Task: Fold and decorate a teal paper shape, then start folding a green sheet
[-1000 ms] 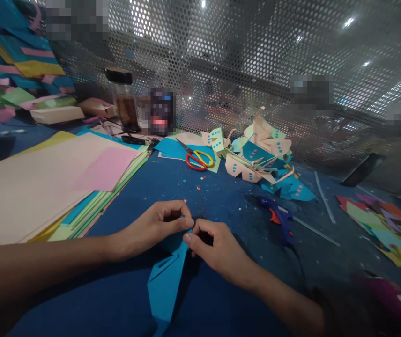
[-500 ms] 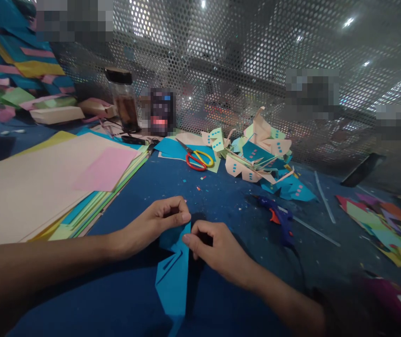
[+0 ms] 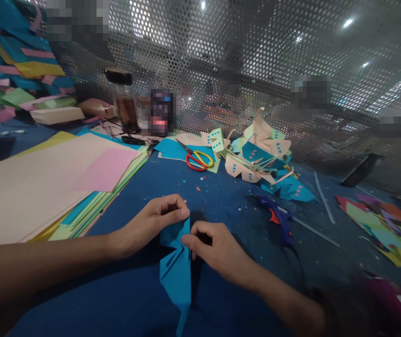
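Note:
A folded blue paper cutout (image 3: 177,281) with slits and a narrow tail hangs between my hands, over the blue tabletop. My left hand (image 3: 163,213) pinches its top end between thumb and fingers. Lower down, my right hand (image 3: 214,243) has thumb and fingers closed on the folded right edge. The parts of the paper under my fingertips are hidden. Beyond my hands lie scissors (image 3: 197,161) with one red and one yellow handle. To the right rests a purple glue gun (image 3: 278,217) with an orange trigger.
A stack of coloured paper sheets (image 3: 39,182) covers the left side. Folded paper pieces with small coloured squares (image 3: 260,152) are piled at the back. A jar of dark liquid (image 3: 123,103) stands by the perforated metal screen (image 3: 256,56). Coloured scraps (image 3: 386,229) and clear glue sticks (image 3: 324,196) lie right.
The lower part of the blue paper has swung slightly right, and its tail now shows more fully. Both hands keep their grip almost unmoved.

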Demonstrator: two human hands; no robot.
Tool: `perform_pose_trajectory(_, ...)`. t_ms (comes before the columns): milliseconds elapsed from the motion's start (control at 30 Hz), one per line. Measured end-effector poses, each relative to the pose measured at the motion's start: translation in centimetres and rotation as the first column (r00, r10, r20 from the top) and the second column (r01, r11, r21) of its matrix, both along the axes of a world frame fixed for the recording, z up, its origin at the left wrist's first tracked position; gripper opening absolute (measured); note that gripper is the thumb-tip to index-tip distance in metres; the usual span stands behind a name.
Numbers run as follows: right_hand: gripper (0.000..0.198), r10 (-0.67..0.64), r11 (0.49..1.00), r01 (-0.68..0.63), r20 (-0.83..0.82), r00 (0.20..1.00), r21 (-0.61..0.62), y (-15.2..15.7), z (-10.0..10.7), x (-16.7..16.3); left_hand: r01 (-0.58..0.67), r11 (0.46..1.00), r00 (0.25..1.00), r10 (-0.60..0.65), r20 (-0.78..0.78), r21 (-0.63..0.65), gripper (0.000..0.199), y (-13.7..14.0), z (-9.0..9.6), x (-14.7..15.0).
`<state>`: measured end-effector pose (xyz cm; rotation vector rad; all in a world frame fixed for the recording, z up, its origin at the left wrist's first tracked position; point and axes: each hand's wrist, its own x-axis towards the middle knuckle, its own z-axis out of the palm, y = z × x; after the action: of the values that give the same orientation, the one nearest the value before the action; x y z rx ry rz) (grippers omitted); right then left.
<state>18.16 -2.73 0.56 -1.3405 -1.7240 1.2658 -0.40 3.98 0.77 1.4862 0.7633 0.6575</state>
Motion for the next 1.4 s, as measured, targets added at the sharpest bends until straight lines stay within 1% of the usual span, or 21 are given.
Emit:
perform_pose_trajectory(233,0.032,0.005,1.000,-0.005,0.037,0.999,0.004,-0.05,-0.26,0.09,-0.055,0.998,0.998,0.055,-0.012,-0.028,0.027,0.25,-0.19,-0.03)
perform_pose_trajectory(467,0.032,0.006,1.000,-0.005,0.053,0.999,-0.001,0.07,-0.23,0.03,-0.065,0.997,0.998,0.065,0.004,-0.048,0.030,0.29,-0.46,0.05)
perform_pose_trajectory(600,0.031,-0.015,1.000,0.015,-0.001,1.000,-0.017,0.09,-0.43,0.18,-0.082,0.995,0.996,0.083,0.015,-0.059,0.034,0.29,-0.40,0.10)
perform_pose_trajectory(767,0.035,-0.059,0.998,0.061,-0.089,0.994,0.018,0.13,-0.65,0.50,-0.116,0.986,0.993,0.118,0.009,-0.120,0.040,0.39,-0.61,0.06)
perform_pose_trajectory(900,0.036,-0.053,0.998,0.057,-0.090,0.995,0.042,0.07,-0.62,0.60,-0.113,0.987,0.993,0.114,0.002,-0.116,0.042,0.39,-0.81,-0.02)
perform_pose_trajectory(1167,0.036,-0.043,0.999,0.044,-0.081,0.996,0.010,-0.01,-0.55,0.57,-0.125,0.984,0.992,0.127,0.012,-0.128,0.044,0.32,-0.73,0.09)
perform_pose_trajectory(1400,0.039,-0.102,0.993,0.108,-0.117,0.988,0.045,0.05,-0.77,0.59,-0.135,0.969,0.988,0.146,0.040,-0.207,0.044,0.30,-0.76,0.22)
